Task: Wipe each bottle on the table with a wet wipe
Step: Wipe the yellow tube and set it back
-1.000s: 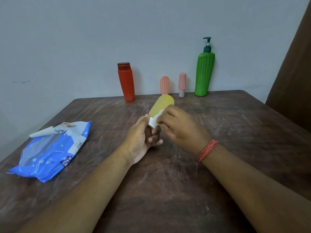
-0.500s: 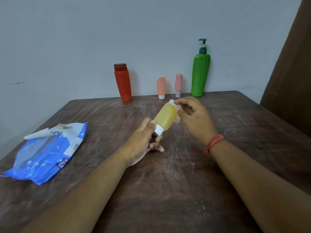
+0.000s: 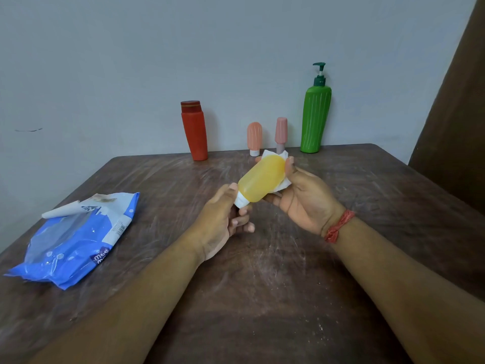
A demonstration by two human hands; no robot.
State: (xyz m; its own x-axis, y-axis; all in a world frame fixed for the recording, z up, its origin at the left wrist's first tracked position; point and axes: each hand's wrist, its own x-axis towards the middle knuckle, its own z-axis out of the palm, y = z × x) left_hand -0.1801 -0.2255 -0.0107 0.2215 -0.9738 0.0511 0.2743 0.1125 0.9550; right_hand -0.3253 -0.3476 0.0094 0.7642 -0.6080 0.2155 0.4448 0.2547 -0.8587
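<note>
A small yellow bottle (image 3: 262,179) with a white cap is tilted above the middle of the table, cap end down and toward me. My left hand (image 3: 223,222) pinches the cap end. My right hand (image 3: 304,200) cups the bottle's far end from below with a white wet wipe (image 3: 282,156) pressed against it. Along the wall stand a red bottle (image 3: 194,131), a short peach bottle (image 3: 254,137), a slim pink bottle (image 3: 281,134) and a tall green pump bottle (image 3: 315,114).
A blue pack of wet wipes (image 3: 76,237) lies at the left of the dark wooden table (image 3: 262,298), its flap peeled open. A brown panel (image 3: 456,106) rises at the right past the table's edge.
The right hand slid the wipe from near the cap up to the bottle's far end and now turns palm-up under it. The left hand keeps its hold on the cap end.
</note>
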